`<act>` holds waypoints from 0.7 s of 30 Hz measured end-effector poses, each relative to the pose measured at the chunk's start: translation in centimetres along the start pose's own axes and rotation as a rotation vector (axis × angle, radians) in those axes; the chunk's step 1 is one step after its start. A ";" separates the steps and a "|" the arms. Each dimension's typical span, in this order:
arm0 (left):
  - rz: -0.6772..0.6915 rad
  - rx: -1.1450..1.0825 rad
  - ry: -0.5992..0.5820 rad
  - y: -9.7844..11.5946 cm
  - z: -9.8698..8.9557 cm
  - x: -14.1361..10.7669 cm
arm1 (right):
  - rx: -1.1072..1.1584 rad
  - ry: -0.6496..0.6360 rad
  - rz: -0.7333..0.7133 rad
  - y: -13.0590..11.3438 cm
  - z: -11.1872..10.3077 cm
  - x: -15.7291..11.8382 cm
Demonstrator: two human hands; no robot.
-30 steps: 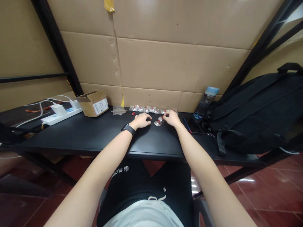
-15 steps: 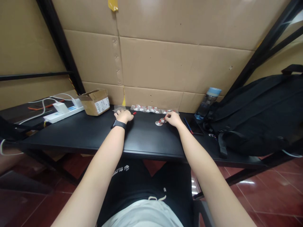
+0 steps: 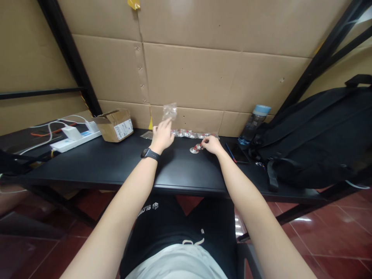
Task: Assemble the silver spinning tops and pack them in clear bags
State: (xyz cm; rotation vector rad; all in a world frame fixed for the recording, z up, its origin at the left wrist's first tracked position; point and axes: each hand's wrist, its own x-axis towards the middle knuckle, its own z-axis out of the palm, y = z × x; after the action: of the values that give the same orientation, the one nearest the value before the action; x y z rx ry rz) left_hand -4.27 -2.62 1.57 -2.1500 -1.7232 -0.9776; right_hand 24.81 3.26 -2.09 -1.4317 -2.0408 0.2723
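Note:
My left hand [image 3: 162, 136], a dark watch on its wrist, is raised at the back of the desk, its fingers closed on a small clear plastic bag [image 3: 169, 111] that stands up against the cardboard. My right hand [image 3: 212, 144] rests on the desk, thumb and fingers pinched at a shiny round disc with a red part [image 3: 199, 147]. Beside it lies another shiny disc [image 3: 194, 150]. Behind both hands runs a row of clear bags [image 3: 190, 134] holding similar shiny pieces with red parts. Another flat clear bag [image 3: 147, 135] lies left of my left hand.
An open cardboard box [image 3: 112, 126] and a white power strip [image 3: 77, 142] with plugs are on the left. To the right are a blue pen [image 3: 231, 152], a dark flat phone-like object [image 3: 240, 154], a blue-capped bottle [image 3: 255, 124] and a black backpack [image 3: 316, 139].
My left hand has lifted from the desk and moved right, with a clear bag now in its fingers. My right hand has stayed at the shiny discs.

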 end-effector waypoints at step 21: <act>0.507 -0.112 -0.426 6.1 5.0 -2.2 | -0.103 -0.023 0.035 -1.3 -0.5 -0.2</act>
State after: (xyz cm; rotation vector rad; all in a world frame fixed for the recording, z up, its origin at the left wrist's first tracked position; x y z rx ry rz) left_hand 2.98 -3.39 -2.19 -2.8225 -1.1639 -0.5154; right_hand 24.19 2.47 -1.11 -1.5341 -2.0766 0.2009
